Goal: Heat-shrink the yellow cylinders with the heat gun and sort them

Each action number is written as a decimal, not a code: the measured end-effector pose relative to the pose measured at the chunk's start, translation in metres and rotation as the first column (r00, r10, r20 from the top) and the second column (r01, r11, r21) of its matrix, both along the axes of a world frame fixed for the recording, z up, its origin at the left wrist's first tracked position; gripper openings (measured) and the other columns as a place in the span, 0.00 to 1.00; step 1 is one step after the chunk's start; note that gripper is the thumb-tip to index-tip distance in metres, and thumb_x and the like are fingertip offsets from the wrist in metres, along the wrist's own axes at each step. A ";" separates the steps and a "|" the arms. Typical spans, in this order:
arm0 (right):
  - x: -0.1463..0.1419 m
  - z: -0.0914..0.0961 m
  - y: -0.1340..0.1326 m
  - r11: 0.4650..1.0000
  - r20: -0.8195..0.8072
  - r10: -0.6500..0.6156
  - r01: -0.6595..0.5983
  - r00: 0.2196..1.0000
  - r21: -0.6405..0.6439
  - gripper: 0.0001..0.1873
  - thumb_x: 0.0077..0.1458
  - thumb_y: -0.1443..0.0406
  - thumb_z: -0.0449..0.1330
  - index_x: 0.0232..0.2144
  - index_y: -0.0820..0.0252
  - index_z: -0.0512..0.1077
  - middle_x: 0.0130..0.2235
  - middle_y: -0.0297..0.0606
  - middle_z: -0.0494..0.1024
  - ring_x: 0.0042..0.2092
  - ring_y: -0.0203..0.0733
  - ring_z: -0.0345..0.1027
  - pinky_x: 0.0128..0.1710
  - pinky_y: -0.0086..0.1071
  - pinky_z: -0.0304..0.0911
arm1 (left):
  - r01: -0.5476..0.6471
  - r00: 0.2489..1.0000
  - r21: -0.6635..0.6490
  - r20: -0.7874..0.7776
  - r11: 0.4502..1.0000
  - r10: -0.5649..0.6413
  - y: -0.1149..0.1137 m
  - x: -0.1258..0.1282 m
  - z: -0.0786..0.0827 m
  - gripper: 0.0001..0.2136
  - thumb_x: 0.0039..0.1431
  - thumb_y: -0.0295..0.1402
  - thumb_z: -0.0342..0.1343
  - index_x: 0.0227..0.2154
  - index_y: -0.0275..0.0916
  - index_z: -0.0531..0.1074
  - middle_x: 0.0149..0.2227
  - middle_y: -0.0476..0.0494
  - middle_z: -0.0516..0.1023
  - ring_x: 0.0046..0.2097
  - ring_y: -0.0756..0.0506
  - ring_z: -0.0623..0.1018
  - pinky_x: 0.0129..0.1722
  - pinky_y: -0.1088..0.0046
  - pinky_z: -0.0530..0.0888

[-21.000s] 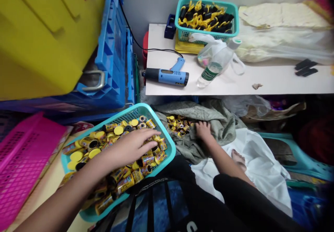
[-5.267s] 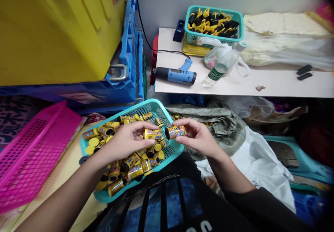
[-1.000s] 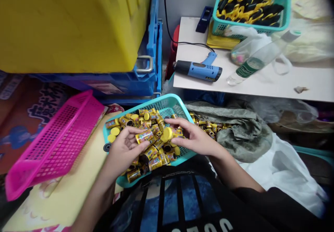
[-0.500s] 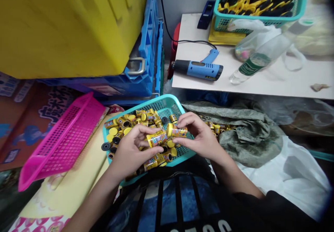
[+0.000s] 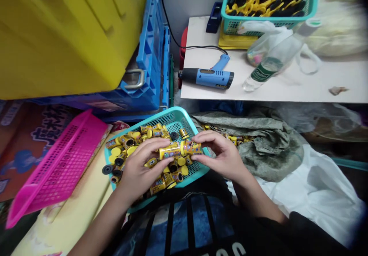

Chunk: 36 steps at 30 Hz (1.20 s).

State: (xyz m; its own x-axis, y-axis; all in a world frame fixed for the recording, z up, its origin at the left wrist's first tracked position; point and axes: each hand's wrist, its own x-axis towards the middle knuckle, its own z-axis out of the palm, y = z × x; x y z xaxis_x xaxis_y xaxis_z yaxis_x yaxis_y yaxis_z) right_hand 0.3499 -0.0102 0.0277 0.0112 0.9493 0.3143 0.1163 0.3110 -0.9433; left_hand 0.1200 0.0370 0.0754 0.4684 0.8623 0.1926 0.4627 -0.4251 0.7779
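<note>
My left hand [image 5: 145, 163] pinches a small yellow printed tube [image 5: 169, 151] between thumb and fingers. A second tube [image 5: 193, 147], with a yellow rim at its left end, is gripped by my right hand [image 5: 220, 153]. The two tubes lie in one line, end to end, and appear to touch. Right below them is a turquoise mesh basket [image 5: 188, 122] with several similar tubes [image 5: 161, 182] lying loose in it. Some tubes have yellow caps, and others show dark ends. A black ring-shaped disc [image 5: 107, 169] rests at the basket's left rim.
Left of the basket leans a pink mesh basket [image 5: 60, 171]; yellow [image 5: 57, 37] and blue crates [image 5: 152, 52] are stacked behind it. On the white table [image 5: 304, 89] lie a blue heat gun [image 5: 209, 78], a water bottle [image 5: 263, 73] and another full turquoise basket [image 5: 270, 20]. A grey-green sack [image 5: 264, 144] holds more tubes.
The two tubes have come into line, with their facing ends brought together between my hands. The whole view has shifted a little.
</note>
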 end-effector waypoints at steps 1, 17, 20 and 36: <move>0.006 0.004 -0.001 1.000 0.043 -0.014 0.013 0.999 0.026 0.16 0.54 0.61 0.69 0.44 0.57 0.75 0.45 0.39 0.76 0.49 0.36 0.72 0.47 0.29 0.72 | -0.027 1.000 -0.034 -0.008 0.999 0.026 0.000 0.007 0.001 0.13 0.57 0.33 0.65 0.46 0.45 0.78 0.48 0.44 0.80 0.51 0.42 0.79 0.47 0.66 0.81; 0.002 -0.017 0.006 0.916 0.494 0.351 -0.182 0.796 -0.358 0.18 0.66 0.55 0.54 0.50 0.58 0.74 0.50 0.39 0.75 0.53 0.42 0.68 0.57 0.42 0.64 | 0.138 0.604 -0.024 -0.791 0.990 -0.104 -0.002 -0.032 0.005 0.15 0.62 0.44 0.55 0.37 0.39 0.80 0.37 0.36 0.81 0.43 0.34 0.78 0.43 0.58 0.74; -0.052 -0.036 0.022 0.819 0.543 0.563 -0.330 0.623 -0.470 0.26 0.62 0.64 0.57 0.62 0.60 0.66 0.58 0.44 0.68 0.61 0.48 0.61 0.62 0.45 0.60 | 0.099 0.575 -0.018 -0.815 0.995 -0.072 -0.031 -0.049 -0.010 0.17 0.60 0.42 0.58 0.47 0.38 0.78 0.39 0.35 0.82 0.45 0.32 0.77 0.45 0.56 0.75; -0.048 -0.010 0.005 0.798 -0.454 0.226 -0.431 0.862 -0.422 0.24 0.49 0.61 0.72 0.47 0.59 0.71 0.42 0.36 0.77 0.38 0.29 0.73 0.40 0.21 0.70 | -0.282 0.934 -0.550 0.028 0.786 0.355 -0.039 -0.045 -0.020 0.16 0.46 0.40 0.69 0.37 0.39 0.76 0.31 0.49 0.81 0.22 0.52 0.74 0.22 0.78 0.72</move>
State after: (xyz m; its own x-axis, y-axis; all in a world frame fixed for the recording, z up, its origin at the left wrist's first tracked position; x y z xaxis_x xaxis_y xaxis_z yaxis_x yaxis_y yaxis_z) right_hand 0.3021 -0.0054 0.0178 -0.3156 0.9356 -0.1585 -0.2857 -0.2530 -0.9243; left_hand 0.0751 -0.0017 0.0556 0.1524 0.9417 -0.2999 0.3832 0.2234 0.8962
